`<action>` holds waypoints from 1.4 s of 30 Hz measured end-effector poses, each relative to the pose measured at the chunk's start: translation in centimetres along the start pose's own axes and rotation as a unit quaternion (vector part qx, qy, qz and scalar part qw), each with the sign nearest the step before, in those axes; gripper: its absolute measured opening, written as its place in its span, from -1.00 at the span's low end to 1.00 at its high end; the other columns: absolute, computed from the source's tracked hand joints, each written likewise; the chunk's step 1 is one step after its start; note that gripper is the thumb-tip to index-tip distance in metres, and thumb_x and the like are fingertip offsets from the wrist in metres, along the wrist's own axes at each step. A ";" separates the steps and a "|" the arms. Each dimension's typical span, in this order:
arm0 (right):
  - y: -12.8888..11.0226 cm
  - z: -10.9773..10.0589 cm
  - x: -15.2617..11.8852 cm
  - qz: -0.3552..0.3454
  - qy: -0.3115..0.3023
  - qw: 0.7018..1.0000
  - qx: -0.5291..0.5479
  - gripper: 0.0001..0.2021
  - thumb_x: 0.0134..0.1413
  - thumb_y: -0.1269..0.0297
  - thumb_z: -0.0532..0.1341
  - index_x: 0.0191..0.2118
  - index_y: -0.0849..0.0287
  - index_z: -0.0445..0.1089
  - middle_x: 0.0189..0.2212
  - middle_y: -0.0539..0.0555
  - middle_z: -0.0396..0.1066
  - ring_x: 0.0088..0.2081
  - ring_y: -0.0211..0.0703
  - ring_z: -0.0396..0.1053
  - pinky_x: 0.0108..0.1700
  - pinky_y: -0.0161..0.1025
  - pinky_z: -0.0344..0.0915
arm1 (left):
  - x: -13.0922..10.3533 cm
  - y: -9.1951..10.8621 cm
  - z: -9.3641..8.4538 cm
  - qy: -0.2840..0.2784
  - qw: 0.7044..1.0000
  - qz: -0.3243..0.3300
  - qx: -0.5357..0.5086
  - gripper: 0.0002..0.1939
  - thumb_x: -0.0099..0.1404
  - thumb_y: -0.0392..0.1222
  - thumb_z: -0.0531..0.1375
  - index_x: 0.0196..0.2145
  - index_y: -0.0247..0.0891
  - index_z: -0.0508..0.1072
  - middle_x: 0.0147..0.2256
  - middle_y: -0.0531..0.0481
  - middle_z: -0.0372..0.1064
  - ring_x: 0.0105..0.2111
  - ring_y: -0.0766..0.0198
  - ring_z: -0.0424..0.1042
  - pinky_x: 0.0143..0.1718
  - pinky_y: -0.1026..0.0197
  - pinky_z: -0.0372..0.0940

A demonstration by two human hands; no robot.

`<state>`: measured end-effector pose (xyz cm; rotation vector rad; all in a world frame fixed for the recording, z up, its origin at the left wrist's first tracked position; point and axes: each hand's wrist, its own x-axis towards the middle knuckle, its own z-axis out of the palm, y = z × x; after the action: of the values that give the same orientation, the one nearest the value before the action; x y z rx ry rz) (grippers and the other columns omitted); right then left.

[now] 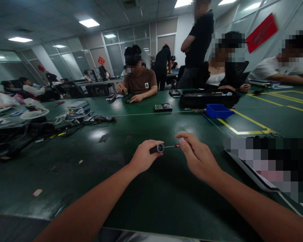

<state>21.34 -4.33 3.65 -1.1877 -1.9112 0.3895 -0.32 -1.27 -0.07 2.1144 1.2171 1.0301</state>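
Note:
My left hand (144,157) is closed around a dark cylindrical part (160,148) with a pale ring at its open end, which faces right. Most of that part's body is hidden behind my fingers. A thin screwdriver (176,146) with a red handle lies level between the hands, its metal shaft reaching to the ringed end. Whether the tip is inside or only touching cannot be made out. My right hand (200,157) has its thumb and fingers closed at the handle's right end. Both hands are above the green table (131,205).
Tangled cables (75,116) lie at the left. Across the table are a circuit board (163,107), a black tray (209,98) and a blue bin (219,111). A flat device with a pale edge (252,173) lies right of my arm. A co-worker (141,82) sits opposite.

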 end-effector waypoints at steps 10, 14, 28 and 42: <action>1.2 1.3 0.6 0.116 0.091 0.955 0.257 -0.75 0.24 0.05 0.19 -0.18 0.14 0.41 -0.34 0.07 0.47 -0.30 -0.12 0.44 -0.20 -0.13 0.36 | -0.1 0.3 0.0 0.006 1.000 0.007 0.016 -0.57 0.20 -0.30 0.36 0.02 -0.06 0.49 -0.01 0.04 0.46 0.02 0.16 0.38 0.11 0.05 0.23; 2.1 1.6 1.6 0.230 0.094 0.856 0.453 -0.74 0.09 0.04 0.30 -0.32 0.15 0.43 -0.42 0.02 0.41 -0.40 -0.19 0.37 -0.25 -0.14 0.40 | 0.0 0.5 -0.3 0.010 1.000 0.014 0.011 -0.58 0.23 -0.29 0.34 0.03 -0.05 0.48 0.01 0.05 0.45 0.05 0.17 0.36 0.13 0.05 0.21; 1.5 1.0 0.4 0.045 0.109 0.977 0.180 -0.80 0.33 0.11 0.10 -0.16 0.11 0.35 -0.36 0.05 0.47 -0.33 -0.14 0.46 -0.27 -0.15 0.40 | -0.1 0.7 -0.3 0.012 0.999 0.011 0.048 -0.55 0.22 -0.26 0.35 0.06 -0.04 0.47 -0.02 0.00 0.45 0.01 0.13 0.35 0.07 0.02 0.24; 0.7 0.4 0.1 -0.057 0.057 0.997 0.011 -0.86 0.35 0.23 0.06 -0.12 0.11 0.30 -0.33 0.09 0.52 -0.31 -0.09 0.52 -0.30 -0.18 0.36 | 0.0 0.3 0.0 -0.006 0.998 -0.001 0.057 -0.53 0.23 -0.28 0.34 0.09 -0.02 0.45 -0.10 -0.03 0.39 -0.05 0.15 0.33 0.04 0.05 0.24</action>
<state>21.46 -3.80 2.99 -1.0580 -1.8611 0.2761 -0.13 -1.42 0.18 2.2005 1.2997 0.9657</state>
